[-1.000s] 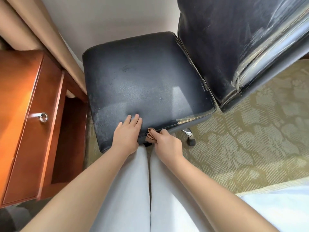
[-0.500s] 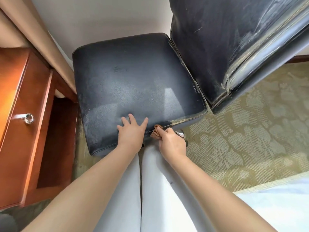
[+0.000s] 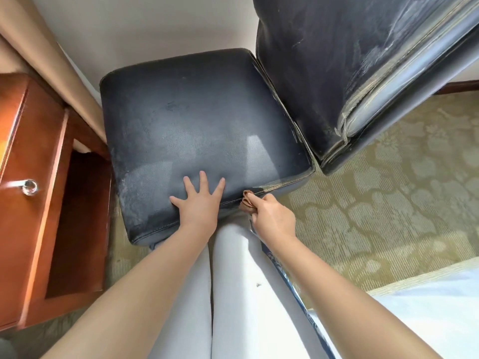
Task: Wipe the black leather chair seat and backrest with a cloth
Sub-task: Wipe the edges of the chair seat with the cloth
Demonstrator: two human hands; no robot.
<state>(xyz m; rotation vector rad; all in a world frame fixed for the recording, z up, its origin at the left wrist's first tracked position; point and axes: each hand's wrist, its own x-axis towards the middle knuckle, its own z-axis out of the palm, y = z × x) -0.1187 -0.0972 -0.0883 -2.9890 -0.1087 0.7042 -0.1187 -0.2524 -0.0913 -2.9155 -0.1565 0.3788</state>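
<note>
Seat (image 3: 197,120) front edge: left hand (image 3: 199,206) splayed flat; right hand (image 3: 272,216) fingers clamp cloth (image 3: 247,202).

The seat (image 3: 197,120) is black leather, dull and scuffed. The backrest (image 3: 337,60) leather looks shinier and cracked. The cloth (image 3: 247,203) is soft and brown. The desk (image 3: 39,203) is glossy wood with a shiny metal knob (image 3: 29,187).

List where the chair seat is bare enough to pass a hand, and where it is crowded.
Free: the seat from the left hand out to its far edge and across to the backrest. Crowded: the near edge, where the left hand presses and the right hand grips the cloth.
</note>
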